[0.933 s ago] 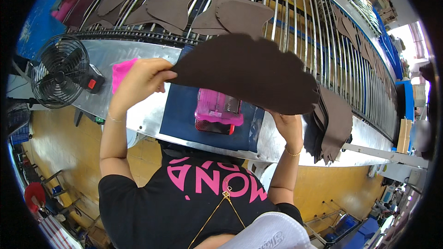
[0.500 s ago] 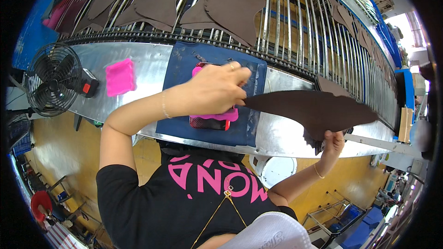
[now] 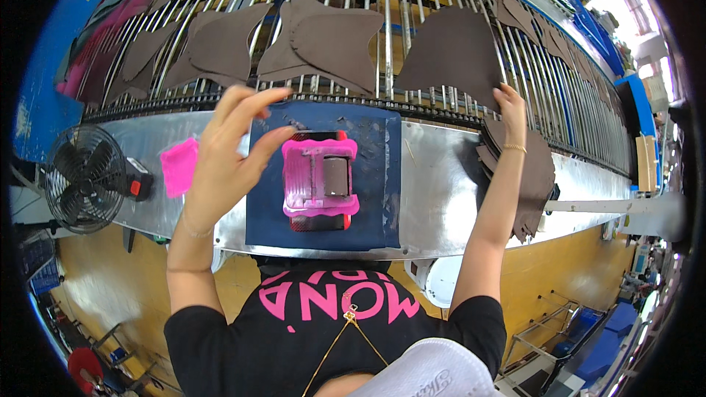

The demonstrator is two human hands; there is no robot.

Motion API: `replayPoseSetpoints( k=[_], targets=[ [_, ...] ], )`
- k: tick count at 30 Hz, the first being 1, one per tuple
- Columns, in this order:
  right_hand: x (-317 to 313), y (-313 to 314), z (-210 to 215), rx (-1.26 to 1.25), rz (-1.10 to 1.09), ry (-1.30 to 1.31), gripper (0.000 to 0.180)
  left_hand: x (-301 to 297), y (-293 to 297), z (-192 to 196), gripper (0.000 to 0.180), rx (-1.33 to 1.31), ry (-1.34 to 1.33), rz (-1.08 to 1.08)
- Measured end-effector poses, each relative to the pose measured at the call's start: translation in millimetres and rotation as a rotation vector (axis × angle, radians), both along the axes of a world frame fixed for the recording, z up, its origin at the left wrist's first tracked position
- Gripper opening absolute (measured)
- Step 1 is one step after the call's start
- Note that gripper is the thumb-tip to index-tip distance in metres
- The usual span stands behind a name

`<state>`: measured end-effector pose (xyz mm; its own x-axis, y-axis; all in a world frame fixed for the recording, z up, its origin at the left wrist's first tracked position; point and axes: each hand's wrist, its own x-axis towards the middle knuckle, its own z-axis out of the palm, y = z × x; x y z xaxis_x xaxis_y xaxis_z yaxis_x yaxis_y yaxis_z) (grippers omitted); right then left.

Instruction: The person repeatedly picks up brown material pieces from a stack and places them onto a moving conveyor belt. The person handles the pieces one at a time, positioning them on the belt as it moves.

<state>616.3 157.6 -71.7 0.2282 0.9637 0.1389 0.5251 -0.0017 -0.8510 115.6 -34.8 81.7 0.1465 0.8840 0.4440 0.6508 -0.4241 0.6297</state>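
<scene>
My right hand [image 3: 510,112] pinches the lower right corner of a dark brown flat cut piece [image 3: 450,51], leather-like, which lies over the roller rack beyond the table. My left hand [image 3: 237,132] is raised over the left edge of the blue mat [image 3: 375,213], its fingers and thumb apart and nothing between them. Beside it on the mat sits a pink wavy-edged frame [image 3: 298,176] on a black and red base, with a greyish brown block or roller [image 3: 337,176] set in it. Under my right forearm, a stack of brown cut pieces [image 3: 535,176] overhangs the table's front edge.
The metal table [image 3: 434,184] runs left to right. Behind it, the roller rack [image 3: 390,81] carries several overlapping brown pieces [image 3: 316,40]. A black fan [image 3: 84,176] and a pink cloth-like square [image 3: 179,167] are at left. A pale bar [image 3: 610,206] juts in at right.
My right hand has carried the brown piece up and away onto the rack. My left hand has let go of its tip and moved left, uncovering the pink frame.
</scene>
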Motion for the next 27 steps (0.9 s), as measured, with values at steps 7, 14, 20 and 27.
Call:
replayPoseSetpoints(
  k=[7,14,20,27],
  targets=[
    [-7,35,-32,-0.249,-0.158,-0.458,0.048,-32,-17,-18,0.042,-0.078,-0.111,0.183],
    [-19,-104,13,-0.119,-0.773,-0.729,0.045,-53,-13,-43,0.040,-0.073,-0.302,0.124],
    [20,-220,-3,-0.320,-0.997,-0.590,0.073,-38,5,-48,0.043,-0.096,-0.405,0.051],
    [27,-224,-11,-0.283,-1.022,-0.516,0.073,-21,7,-53,0.051,-0.116,-0.496,-0.008]
  ],
)
